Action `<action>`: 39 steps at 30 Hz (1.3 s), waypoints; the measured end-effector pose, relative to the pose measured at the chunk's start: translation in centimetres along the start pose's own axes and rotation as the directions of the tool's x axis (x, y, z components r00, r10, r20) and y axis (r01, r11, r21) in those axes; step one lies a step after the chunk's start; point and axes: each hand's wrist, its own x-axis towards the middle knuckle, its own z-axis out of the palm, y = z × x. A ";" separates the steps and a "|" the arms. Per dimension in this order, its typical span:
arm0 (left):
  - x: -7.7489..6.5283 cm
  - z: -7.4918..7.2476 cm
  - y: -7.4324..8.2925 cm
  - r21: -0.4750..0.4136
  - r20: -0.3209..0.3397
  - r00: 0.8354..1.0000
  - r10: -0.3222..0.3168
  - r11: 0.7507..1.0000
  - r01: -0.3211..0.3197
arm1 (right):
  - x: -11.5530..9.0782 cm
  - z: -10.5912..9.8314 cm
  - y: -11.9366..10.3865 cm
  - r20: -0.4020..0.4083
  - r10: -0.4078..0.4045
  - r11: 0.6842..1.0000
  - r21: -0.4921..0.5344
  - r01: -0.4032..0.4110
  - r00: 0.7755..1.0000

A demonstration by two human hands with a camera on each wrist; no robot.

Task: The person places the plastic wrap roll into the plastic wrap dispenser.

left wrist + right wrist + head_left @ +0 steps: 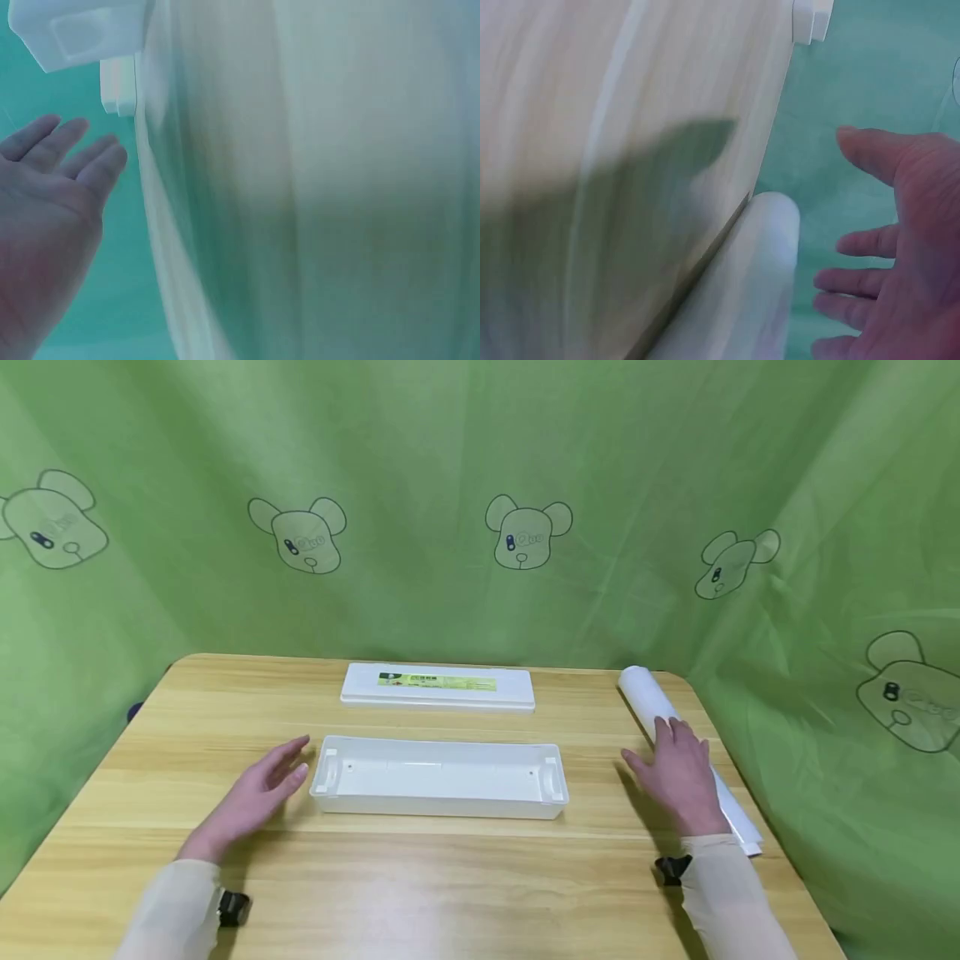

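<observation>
An open white plastic box (442, 807), long and narrow, stands in the middle of the wooden table. To its left my left hand (258, 789) hovers with relaxed fingers, holding nothing; the left wrist view shows the same hand (56, 202) beside a corner of the box (82, 34). A white roll (647, 697) of sheet material lies slantwise near the table's right edge. Above its middle is my right hand (681, 777), fingers spread. In the right wrist view that hand (915, 247) appears apart from the roll (742, 292), with nothing in its grasp.
A white lid (438, 697) with a green-and-yellow label lies behind the box, close to the far edge of the wooden table (420, 893). Green curtains (420, 435) printed with bear heads hang behind the table and along its sides.
</observation>
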 end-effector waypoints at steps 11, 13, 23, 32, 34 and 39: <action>0.7 1.1 -0.2 -0.230 0.083 0.993 0.080 0.971 -0.059 | -0.7 0.0 1.9 -0.067 0.050 0.996 -0.076 -0.055 0.996; 0.8 1.3 -0.2 -0.248 0.083 0.993 0.081 0.967 -0.058 | -0.7 -0.1 2.2 -0.072 0.063 0.994 -0.088 -0.069 0.995; 1.4 1.9 -0.1 -0.244 0.085 0.995 0.052 0.969 -0.030 | -0.8 0.0 3.1 -0.028 0.128 0.987 -0.090 -0.130 0.991; 1.5 1.9 -0.1 -0.231 0.095 0.995 0.042 0.973 -0.019 | -0.8 0.1 3.7 0.022 0.212 0.976 -0.050 -0.211 0.977; 1.5 1.9 0.0 -0.224 0.097 0.995 0.032 0.974 -0.009 | -0.8 0.0 3.8 0.050 0.232 0.972 -0.051 -0.230 0.971; 1.5 1.8 0.1 -0.215 0.099 0.995 0.016 0.977 0.006 | -0.7 -0.1 4.0 0.076 0.262 0.964 -0.056 -0.258 0.962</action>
